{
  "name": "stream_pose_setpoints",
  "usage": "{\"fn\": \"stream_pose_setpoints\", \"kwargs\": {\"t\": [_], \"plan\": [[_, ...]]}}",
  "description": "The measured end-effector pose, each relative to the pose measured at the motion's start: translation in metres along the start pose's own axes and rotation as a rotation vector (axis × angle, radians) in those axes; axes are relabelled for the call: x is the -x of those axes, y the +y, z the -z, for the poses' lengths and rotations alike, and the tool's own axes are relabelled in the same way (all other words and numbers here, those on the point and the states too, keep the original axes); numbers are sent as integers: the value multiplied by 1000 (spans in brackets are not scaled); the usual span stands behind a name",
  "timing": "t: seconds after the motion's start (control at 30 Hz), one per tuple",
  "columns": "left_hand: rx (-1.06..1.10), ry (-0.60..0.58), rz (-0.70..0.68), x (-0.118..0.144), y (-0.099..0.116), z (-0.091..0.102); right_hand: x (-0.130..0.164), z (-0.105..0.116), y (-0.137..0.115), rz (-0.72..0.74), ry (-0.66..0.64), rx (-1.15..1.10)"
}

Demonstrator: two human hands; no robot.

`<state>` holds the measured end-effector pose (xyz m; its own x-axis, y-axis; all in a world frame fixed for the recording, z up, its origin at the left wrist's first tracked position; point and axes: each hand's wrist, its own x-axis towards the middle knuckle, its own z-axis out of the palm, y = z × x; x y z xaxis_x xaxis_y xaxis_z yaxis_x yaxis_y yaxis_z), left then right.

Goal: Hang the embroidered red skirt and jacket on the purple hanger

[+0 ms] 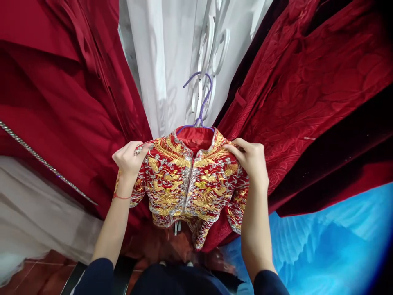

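Where fingers [144,146] grip, jacket [190,180] shoulders hidden.

Both hands, left hand [130,157] and right hand [250,157], pinch the embroidered jacket's [190,180] shoulders.

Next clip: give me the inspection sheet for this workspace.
Surface: no table; reddish floor below.
Job's things: embroidered red jacket on a purple hanger.
Clutter: nothing seen.
Grippers: left hand grips the jacket's left shoulder; right hand grips the right shoulder.
Cables: nothing seen.
Surroundings: red garments left, patterned red robe right, white fabric behind, blue fabric lower right.
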<state>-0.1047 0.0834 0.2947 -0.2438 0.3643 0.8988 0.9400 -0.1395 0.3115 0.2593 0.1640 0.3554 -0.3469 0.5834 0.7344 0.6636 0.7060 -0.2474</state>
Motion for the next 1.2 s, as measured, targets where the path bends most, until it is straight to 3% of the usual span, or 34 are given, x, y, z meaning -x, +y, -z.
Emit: {"fn": "stream_pose_setpoints", "kwargs": {"t": [0.13,0.3,0.47,0.63,0.7,0.77,0.87,1.0,1.1,1.2], "plan": [[36,-16,49,6,9,7,9,-7,-2,-51,-30,-38],[-7,-129,100,-2,21,19,26,-8,-8,-77,114,-59],[-23,-167,167,-2,20,17,31,-15,-12,-59,168,30],[47,-106,151,6,23,8,53,-35,-62,-168,591,148],[39,-70,98,8,28,6,64,-52,-90,-179,530,86],[27,-73,22,7,35,6,70,-70,-112,-214,370,-16],[63,-179,-90,-3,47,7,68,-91,-130,-314,243,-93],[63,-289,-61,-16,66,3,58,-106,-134,-445,273,-127],[-39,-262,33,-15,79,-3,54,-111,-138,-514,316,-188],[-104,-190,16,-7,85,-5,53,-114,-143,-605,369,-317]]}}
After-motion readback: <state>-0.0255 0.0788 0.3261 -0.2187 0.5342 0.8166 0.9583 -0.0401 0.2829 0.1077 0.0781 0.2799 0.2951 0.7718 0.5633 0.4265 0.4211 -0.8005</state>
